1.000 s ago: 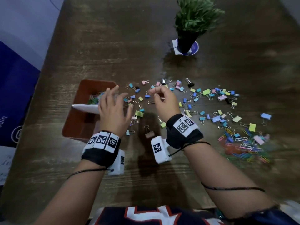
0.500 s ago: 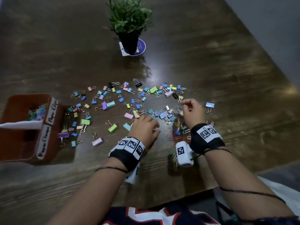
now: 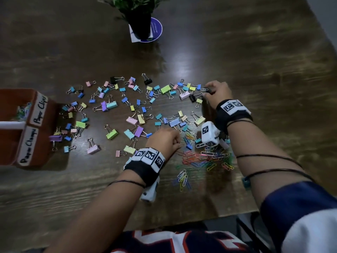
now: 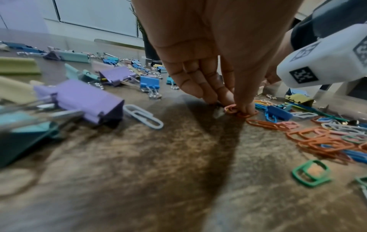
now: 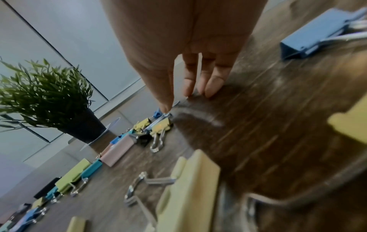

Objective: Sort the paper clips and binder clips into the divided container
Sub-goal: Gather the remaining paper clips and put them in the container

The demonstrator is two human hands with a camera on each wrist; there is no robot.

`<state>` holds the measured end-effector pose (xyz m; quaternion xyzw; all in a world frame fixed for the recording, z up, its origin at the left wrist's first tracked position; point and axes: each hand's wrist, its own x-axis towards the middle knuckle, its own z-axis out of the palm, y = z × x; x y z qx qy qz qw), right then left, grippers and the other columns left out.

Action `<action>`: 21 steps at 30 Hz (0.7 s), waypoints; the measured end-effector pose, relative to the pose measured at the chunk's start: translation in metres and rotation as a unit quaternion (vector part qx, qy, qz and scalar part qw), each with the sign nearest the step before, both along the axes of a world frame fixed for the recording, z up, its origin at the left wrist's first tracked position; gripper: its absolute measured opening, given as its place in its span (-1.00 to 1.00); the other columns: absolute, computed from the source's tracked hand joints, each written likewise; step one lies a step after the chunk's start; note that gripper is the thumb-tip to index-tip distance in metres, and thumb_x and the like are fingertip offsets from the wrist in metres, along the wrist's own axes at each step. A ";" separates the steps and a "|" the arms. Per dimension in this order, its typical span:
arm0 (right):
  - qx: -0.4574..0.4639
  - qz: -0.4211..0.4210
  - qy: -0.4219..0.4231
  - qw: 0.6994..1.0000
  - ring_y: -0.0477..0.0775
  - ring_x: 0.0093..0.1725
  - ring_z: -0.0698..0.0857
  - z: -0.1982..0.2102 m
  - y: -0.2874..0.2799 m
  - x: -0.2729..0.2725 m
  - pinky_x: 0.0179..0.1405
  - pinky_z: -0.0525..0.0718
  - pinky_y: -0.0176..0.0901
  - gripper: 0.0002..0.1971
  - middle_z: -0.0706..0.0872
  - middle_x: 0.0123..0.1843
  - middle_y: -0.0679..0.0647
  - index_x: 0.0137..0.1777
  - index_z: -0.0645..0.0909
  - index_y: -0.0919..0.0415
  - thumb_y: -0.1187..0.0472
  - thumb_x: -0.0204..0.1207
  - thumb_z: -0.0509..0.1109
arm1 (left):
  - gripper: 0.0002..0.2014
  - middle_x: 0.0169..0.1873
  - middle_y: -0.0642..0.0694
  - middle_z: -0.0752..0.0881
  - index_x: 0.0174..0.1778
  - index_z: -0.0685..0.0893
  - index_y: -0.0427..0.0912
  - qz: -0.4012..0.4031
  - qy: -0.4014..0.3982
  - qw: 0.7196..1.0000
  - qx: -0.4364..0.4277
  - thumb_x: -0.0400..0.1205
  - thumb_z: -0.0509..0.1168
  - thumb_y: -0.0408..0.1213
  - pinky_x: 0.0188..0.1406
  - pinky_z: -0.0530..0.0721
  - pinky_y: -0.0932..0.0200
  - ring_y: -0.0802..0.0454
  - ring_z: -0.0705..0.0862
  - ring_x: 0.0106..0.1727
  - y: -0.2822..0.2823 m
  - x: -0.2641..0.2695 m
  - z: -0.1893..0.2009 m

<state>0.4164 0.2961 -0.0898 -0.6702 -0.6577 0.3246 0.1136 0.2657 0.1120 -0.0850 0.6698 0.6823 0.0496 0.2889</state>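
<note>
A brown divided container (image 3: 42,132), labelled "Paper Clips" and "Paper Clamps", stands at the left; coloured paper clips (image 3: 22,111) lie in its far compartment. Pastel binder clips (image 3: 131,110) are scattered over the table's middle. A pile of coloured paper clips (image 3: 206,157) lies near the front. My left hand (image 3: 179,143) is at the pile's left edge, thumb and fingertips pinching an orange paper clip (image 4: 231,108). My right hand (image 3: 207,92) is at the far right end of the binder clips. Its straight fingertips (image 5: 208,89) touch the table and its thumb touches a pale paper clip (image 3: 204,89).
A potted plant (image 3: 140,24) stands on a round coaster at the back centre. The table's front edge (image 3: 237,214) runs just below my right forearm. A white divider (image 3: 11,125) splits the container. Bare wood lies to the right of the clips and in front of the container.
Both hands have moved right, away from the container. The left hand went from the binder clips to the paper clip pile; the right hand reached farther out to the clips' far right end.
</note>
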 end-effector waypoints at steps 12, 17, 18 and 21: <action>-0.021 0.003 -0.030 0.999 0.11 0.10 0.66 -0.001 0.010 -0.005 0.09 0.60 -0.11 -0.88 0.68 0.11 0.09 -0.25 0.64 0.07 0.18 0.49 0.49 | -0.89 -0.11 0.07 0.58 -0.16 0.50 -0.01 -0.060 0.002 0.998 -0.022 0.61 0.33 -0.22 -0.17 0.35 0.22 0.11 0.47 -0.05 0.002 -0.011 0.006; -0.026 0.034 -0.056 0.997 0.13 0.10 0.66 0.004 0.006 -0.005 0.17 0.63 -0.07 -0.70 0.71 0.15 0.18 -0.43 0.53 0.04 0.21 0.54 0.44 | -0.92 -0.27 0.14 0.62 -0.14 0.58 -0.05 0.018 -0.049 0.998 -0.038 0.59 0.36 -0.29 -0.24 0.50 0.31 0.16 0.58 -0.22 -0.001 -0.032 0.016; -0.030 0.037 -0.063 0.997 0.18 0.15 0.66 0.006 0.004 -0.005 0.21 0.63 -0.01 -0.69 0.68 0.22 0.22 -0.43 0.52 0.03 0.21 0.54 0.42 | -0.93 -0.28 0.15 0.62 -0.11 0.61 -0.06 0.033 -0.057 0.997 -0.034 0.58 0.37 -0.31 -0.27 0.49 0.32 0.16 0.58 -0.25 -0.004 -0.037 0.017; -0.024 0.037 -0.057 0.997 0.16 0.11 0.64 0.013 -0.005 -0.003 0.11 0.61 -0.05 -0.74 0.66 0.16 0.19 -0.35 0.49 0.10 0.25 0.60 0.33 | -0.92 -0.26 0.12 0.63 -0.05 0.66 -0.08 0.032 -0.061 0.997 -0.027 0.57 0.38 -0.31 -0.23 0.56 0.27 0.12 0.61 -0.24 -0.015 -0.047 0.022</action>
